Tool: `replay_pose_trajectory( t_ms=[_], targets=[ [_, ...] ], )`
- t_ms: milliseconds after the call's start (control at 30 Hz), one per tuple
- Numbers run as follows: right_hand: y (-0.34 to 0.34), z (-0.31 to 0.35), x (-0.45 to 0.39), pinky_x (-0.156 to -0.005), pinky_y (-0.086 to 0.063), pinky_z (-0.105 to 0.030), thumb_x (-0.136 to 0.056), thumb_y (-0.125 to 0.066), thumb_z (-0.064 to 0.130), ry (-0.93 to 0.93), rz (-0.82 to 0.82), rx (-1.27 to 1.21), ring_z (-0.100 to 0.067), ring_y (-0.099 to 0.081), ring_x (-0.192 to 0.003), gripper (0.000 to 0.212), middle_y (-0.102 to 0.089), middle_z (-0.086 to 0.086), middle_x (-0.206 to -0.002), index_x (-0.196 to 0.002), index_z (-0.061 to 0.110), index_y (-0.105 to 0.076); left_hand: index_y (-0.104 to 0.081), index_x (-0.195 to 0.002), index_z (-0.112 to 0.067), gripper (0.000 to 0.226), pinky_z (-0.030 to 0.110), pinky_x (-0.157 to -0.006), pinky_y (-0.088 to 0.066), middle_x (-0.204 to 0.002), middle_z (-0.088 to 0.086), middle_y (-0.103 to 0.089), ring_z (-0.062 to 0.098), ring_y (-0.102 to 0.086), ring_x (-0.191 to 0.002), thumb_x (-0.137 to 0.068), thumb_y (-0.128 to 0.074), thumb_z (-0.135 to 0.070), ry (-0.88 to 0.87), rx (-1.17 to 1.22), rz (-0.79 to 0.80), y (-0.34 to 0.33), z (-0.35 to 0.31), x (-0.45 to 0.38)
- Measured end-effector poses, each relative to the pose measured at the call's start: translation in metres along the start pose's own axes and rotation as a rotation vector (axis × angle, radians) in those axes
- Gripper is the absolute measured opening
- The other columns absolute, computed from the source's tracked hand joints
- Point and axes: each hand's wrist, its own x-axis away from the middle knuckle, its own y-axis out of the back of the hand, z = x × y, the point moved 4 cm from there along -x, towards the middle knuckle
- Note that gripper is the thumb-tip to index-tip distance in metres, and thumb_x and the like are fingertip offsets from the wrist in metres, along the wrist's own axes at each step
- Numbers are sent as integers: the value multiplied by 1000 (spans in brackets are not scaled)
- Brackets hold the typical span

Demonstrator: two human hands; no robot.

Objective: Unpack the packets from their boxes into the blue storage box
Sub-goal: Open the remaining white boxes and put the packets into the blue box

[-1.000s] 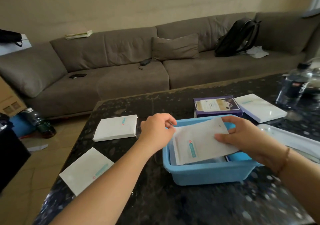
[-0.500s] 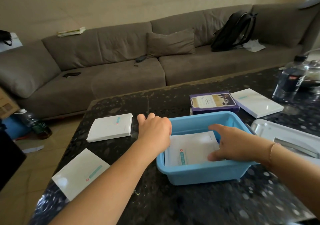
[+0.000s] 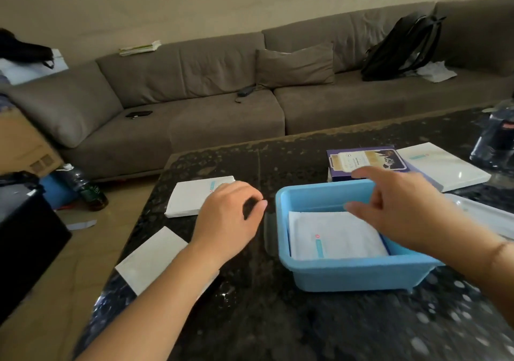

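Observation:
The blue storage box (image 3: pixel 350 275) sits on the dark stone table, with white packets (image 3: pixel 333 235) lying flat inside. My right hand (image 3: pixel 395 207) hovers over the box, fingers spread, holding nothing. My left hand (image 3: pixel 230 216) is left of the box, above the table, fingers loosely curled around nothing. A white box (image 3: pixel 189 198) lies behind my left hand, and a flat white box (image 3: pixel 150 260) lies under my left forearm. Behind the blue box are a purple box (image 3: pixel 361 160) and another white box (image 3: pixel 442 166).
A clear lid (image 3: pixel 484 216) lies right of the blue box and a water bottle (image 3: pixel 495 138) stands at the table's far right. A grey sofa (image 3: pixel 222 110) with a black backpack (image 3: pixel 403 46) runs behind the table. Bottles and clutter sit on the floor at left.
My right hand let go of the packet in the blue box and lifted above it. My left hand drew back left, away from the box rim.

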Motion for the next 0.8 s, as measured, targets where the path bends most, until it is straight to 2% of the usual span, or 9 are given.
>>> replay_pose_trajectory(
  t_ms=[100,200,300,367,433,567,633,700,800],
  targets=[
    [5,47,23,-53,-37,-11,-84,-64,44,192,-166,-236,0,-60,-62,33,-62,10,-56,-115,42,-57,-66,-103,-29,29,27,-87,-52,-106,-14,-65,7,-58,-100,-89,-57,-52,88,-63,61,15,50,54],
    [-23,84,41,-55,-43,-10,-80,-65,46,279,-74,-365,2,-60,-64,21,-64,18,-64,-99,47,-56,-49,-129,-35,66,28,-102,-40,-135,-18,-47,9,-45,-124,-80,-41,-79,124,-249,363,12,81,111],
    [-70,100,49,-57,-41,-5,-81,-68,46,294,25,-355,3,-60,-63,17,-64,23,-70,-98,43,-63,-25,-144,-35,85,34,-114,-27,-152,-16,-25,13,-27,-139,-75,-38,-83,105,-358,519,7,98,149],
    [-102,107,56,-57,-43,-7,-83,-68,46,293,103,-355,0,-61,-64,21,-65,13,-65,-103,38,-66,-35,-136,-33,70,32,-108,-38,-142,-15,-40,13,-41,-131,-79,-44,-74,109,-352,470,8,103,160],
    [-125,114,64,-61,-45,-10,-85,-65,48,299,150,-341,-1,-60,-65,23,-63,10,-60,-106,37,-66,-50,-117,-31,45,26,-86,-53,-117,-15,-60,10,-61,-105,-81,-53,-59,82,-338,332,9,109,165],
    [-151,136,73,-69,-46,-9,-89,-57,53,356,220,-326,1,-61,-73,32,-62,18,-72,-118,39,-61,-61,-93,-25,16,14,-48,-50,-83,-10,-71,4,-68,-68,-92,-52,-39,9,-240,74,23,113,169],
    [-159,151,75,-64,-41,-8,-92,-51,54,393,219,-301,0,-56,-75,36,-59,19,-81,-127,42,-53,-65,-101,-17,13,18,-44,-52,-79,-4,-74,6,-70,-63,-92,-63,-27,4,-199,-64,33,112,169],
    [-163,167,76,-62,-34,-10,-94,-47,52,436,192,-271,-1,-56,-81,41,-58,18,-91,-135,44,-44,-62,-117,-10,30,17,-46,-53,-77,-4,-74,5,-69,-61,-90,-69,-20,51,-121,-166,43,110,169],
    [-171,188,73,-69,-39,-20,-96,-44,48,501,155,-229,-9,-62,-95,48,-62,14,-105,-143,43,-34,-54,-133,-7,49,1,-55,-46,-75,-8,-73,3,-67,-64,-89,-67,-27,135,18,-246,54,105,171]
  ],
)
